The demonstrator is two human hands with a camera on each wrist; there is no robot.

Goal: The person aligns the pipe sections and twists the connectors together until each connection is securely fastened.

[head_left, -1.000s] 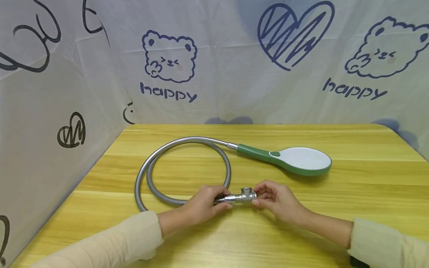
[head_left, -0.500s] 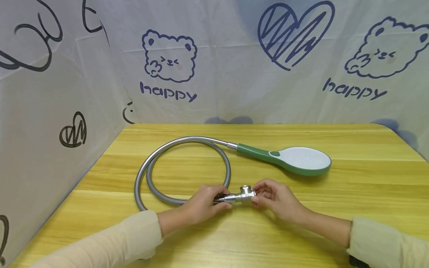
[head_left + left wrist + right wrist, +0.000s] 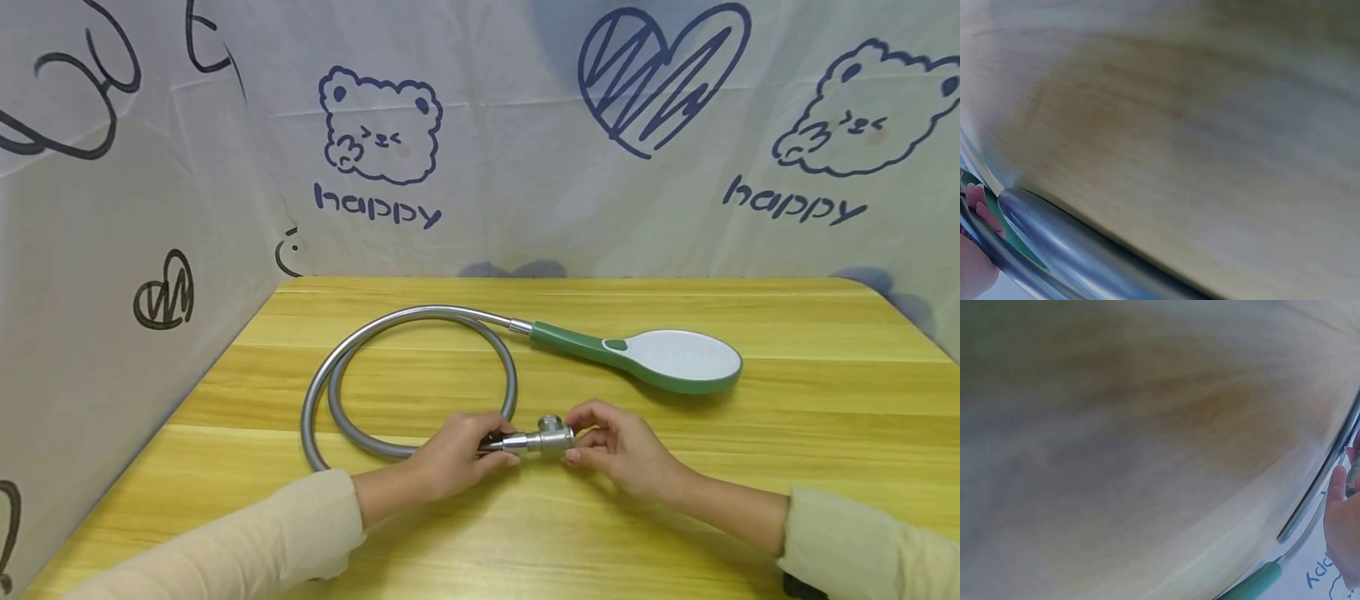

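Note:
My left hand (image 3: 453, 458) grips the end of a grey shower hose (image 3: 309, 417), fingers curled round it just behind its chrome end nut (image 3: 514, 443). A small metal tee fitting (image 3: 553, 437) sits on that nut, its side port pointing up. The thumb and fingertips of my right hand (image 3: 630, 454) pinch the fitting's far right end. In the left wrist view, part of a hand (image 3: 975, 265) shows behind the hose (image 3: 1079, 244). The right wrist view catches my right hand (image 3: 1342, 528) at its edge, with the fitting mostly cut off.
Behind the hands lies a green and white shower head (image 3: 678, 358), joined to the looped hose. The wooden table (image 3: 810, 400) ends at a white cloth (image 3: 510, 192) with drawings. A dark object (image 3: 801, 586) peeks out under the right sleeve.
The tee fitting has turned a little about the hose's line, its side port tilting differently. My right fingers have shifted slightly with it. The left hand and shower head stay put.

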